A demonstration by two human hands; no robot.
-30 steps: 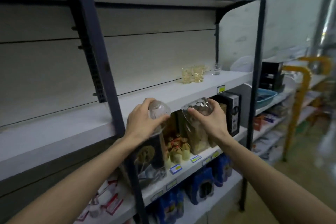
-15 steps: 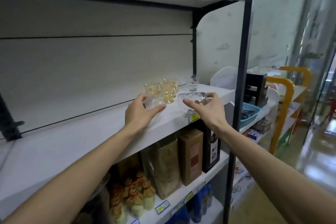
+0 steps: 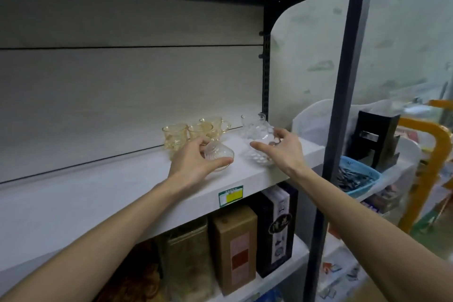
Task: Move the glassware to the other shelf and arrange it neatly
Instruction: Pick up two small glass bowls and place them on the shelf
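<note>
My left hand point(image 3: 193, 162) grips a small clear ribbed glass point(image 3: 219, 155) that rests on the white shelf point(image 3: 122, 191). To its right, my right hand point(image 3: 282, 148) holds a clear dimpled glass point(image 3: 258, 157), also down on the shelf. Behind them stand three amber glass cups point(image 3: 196, 133) in a cluster near the back panel. Two clear glasses point(image 3: 253, 124) stand at the back right corner of the shelf.
A dark upright post point(image 3: 340, 105) runs down just right of my right arm. Boxes and bags point(image 3: 232, 247) fill the shelf below. To the right sit a blue basket point(image 3: 360, 179), a black rack point(image 3: 375, 135) and a yellow frame point(image 3: 431, 154).
Both hands have carried their glasses up from in front of the lower shelf and set them down on the white shelf near the amber cups. The view has shifted right.
</note>
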